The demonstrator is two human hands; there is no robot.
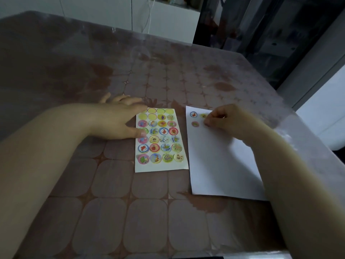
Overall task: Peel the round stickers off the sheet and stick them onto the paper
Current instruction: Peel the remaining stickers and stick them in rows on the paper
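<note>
Two bare hands over a table (130,202) with a reddish tiled pattern under a clear cover. Sheet (160,141) flat at centre, long side running away from the camera, most of its round stickers in place: rows of coloured cartoon discs, with several pale yellow blank circles along the far two rows. Left hand (119,120) spread flat and loose, holding nothing, palm down on the table just left of the sheet, thumb tip and forefinger resting on the sheet's left edge. Paper (220,165) just right of the sheet, apart from it by a narrow strip of table, white, slightly turned. Three stickers on its far left corner: blue-ringed one (193,114), pink one (195,124) just nearer, yellow one (203,115) to the right of the blue. Right hand (224,118) curled over the paper's far edge, fingers bent inward, fingertips (206,122) touching the paper at the yellow sticker's edge. Cannot tell whether anything pinched between those fingers. White cabinet (164,21) beyond the table's far side, thin white cord (149,17) hanging before it.
</note>
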